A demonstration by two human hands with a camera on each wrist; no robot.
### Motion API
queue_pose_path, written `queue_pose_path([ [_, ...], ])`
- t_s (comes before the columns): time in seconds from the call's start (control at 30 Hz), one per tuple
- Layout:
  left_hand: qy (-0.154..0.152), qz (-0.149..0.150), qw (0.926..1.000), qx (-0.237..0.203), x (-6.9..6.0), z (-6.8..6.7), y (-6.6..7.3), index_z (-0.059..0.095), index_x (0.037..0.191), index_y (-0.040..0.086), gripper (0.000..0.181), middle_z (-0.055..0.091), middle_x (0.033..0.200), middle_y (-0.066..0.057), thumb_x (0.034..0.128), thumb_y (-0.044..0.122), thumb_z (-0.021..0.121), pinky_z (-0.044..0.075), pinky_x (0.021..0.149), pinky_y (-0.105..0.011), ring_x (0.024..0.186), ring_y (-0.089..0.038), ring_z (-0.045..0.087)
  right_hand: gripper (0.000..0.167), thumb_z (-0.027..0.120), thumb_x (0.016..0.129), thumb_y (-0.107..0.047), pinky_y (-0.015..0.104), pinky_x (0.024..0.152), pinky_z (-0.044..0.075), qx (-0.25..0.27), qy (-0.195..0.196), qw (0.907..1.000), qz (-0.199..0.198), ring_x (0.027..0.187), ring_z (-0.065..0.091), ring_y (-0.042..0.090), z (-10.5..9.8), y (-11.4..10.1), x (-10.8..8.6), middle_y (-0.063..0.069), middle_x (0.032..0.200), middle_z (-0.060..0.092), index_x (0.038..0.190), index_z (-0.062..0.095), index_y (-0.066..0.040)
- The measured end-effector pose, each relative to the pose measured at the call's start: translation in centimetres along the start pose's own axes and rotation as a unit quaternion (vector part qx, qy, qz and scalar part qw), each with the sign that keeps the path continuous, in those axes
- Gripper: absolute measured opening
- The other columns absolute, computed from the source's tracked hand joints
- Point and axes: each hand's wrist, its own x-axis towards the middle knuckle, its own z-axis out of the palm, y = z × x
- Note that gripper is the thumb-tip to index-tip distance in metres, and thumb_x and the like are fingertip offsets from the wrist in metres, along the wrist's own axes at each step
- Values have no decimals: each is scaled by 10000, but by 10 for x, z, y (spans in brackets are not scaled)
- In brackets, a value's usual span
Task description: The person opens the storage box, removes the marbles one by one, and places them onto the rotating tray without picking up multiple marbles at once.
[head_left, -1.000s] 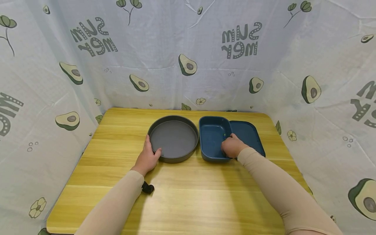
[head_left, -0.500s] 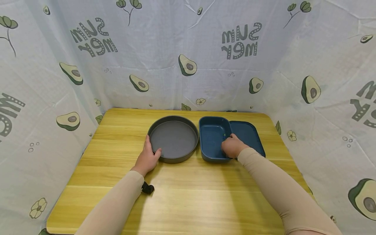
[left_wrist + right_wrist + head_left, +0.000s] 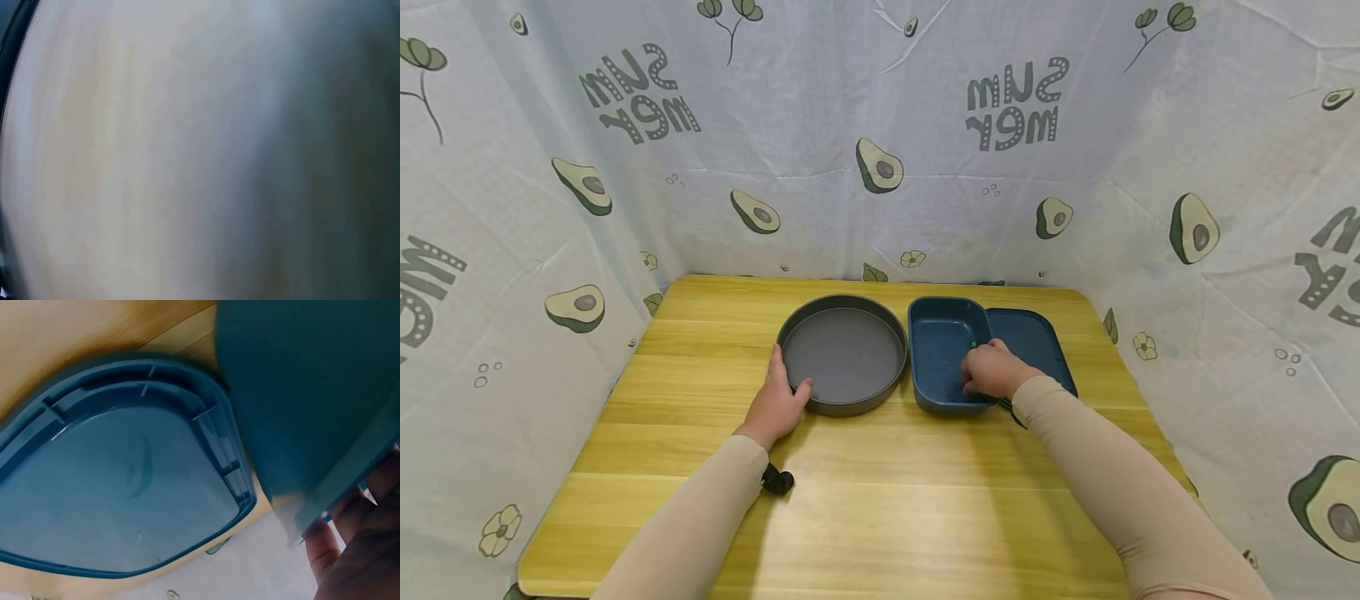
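Note:
The round grey pan (image 3: 846,354) stands on the wooden table. At its near left rim my left hand (image 3: 777,404) grips the wall, thumb over the rim and fingers along the outside. My right hand (image 3: 996,371) reaches over the right wall of the blue container (image 3: 938,354), fingers bent down inside; the back of the hand hides what they touch. A tiny green spot (image 3: 973,343) shows beside its knuckles. In the right wrist view the fingers (image 3: 322,547) lie beyond the container's wall (image 3: 294,394), partly hidden by it. The left wrist view is a blur.
A blue lid (image 3: 1030,346) lies right of the container, partly under the right forearm; its ridged edge (image 3: 240,494) shows in the right wrist view. Near the left wrist is a black piece (image 3: 777,481). A printed curtain (image 3: 820,108) hangs behind the table (image 3: 865,517).
My right hand has turned slightly and shifted a little left inside the container, covering more of the small green and blue thing. My left hand and the pan have not moved.

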Motion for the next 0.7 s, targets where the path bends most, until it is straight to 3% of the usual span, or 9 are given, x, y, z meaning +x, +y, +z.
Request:
queue_pose_path([
  [0.13, -9, 3, 10000, -12, 0, 0, 1, -209, 1670, 146, 976, -67, 1781, -129, 1070, 488, 480, 236, 1299, -568, 1622, -394, 187, 63, 799, 942, -233, 504, 966, 520, 329, 109, 9994, -5, 817, 678, 130, -3, -1, 1, -57, 885, 768, 915, 819, -180],
  [0.27, -5, 8, 10000, -32, 0, 0, 1, -208, 1671, 146, 977, -65, 1781, -129, 1070, 487, 482, 237, 1299, -567, 1622, -392, 187, 92, 773, 967, -218, 379, 796, 611, 823, 124, 9965, 67, 792, 660, 124, -7, -4, 2, -14, 932, 771, 968, 822, -140],
  [0.4, 2, 7, 10000, -19, 0, 0, 1, -207, 1671, 144, 979, -64, 1781, -130, 1069, 489, 483, 244, 1295, -572, 1618, -399, 199, 119, 759, 979, -222, 373, 811, 617, 1178, 279, 9925, 157, 832, 681, 120, -9, -8, 2, 3, 984, 784, 1016, 821, -127],
  [0.7, -15, -3, 10000, -41, 0, -1, 1, -212, 1670, 149, 977, -66, 1780, -131, 1072, 486, 484, 246, 1294, -573, 1618, -400, 198, 151, 740, 995, -229, 397, 829, 621, 1454, 565, 9876, 192, 844, 713, 125, -13, -16, 2, 5, 993, 798, 1061, 817, -118],
])
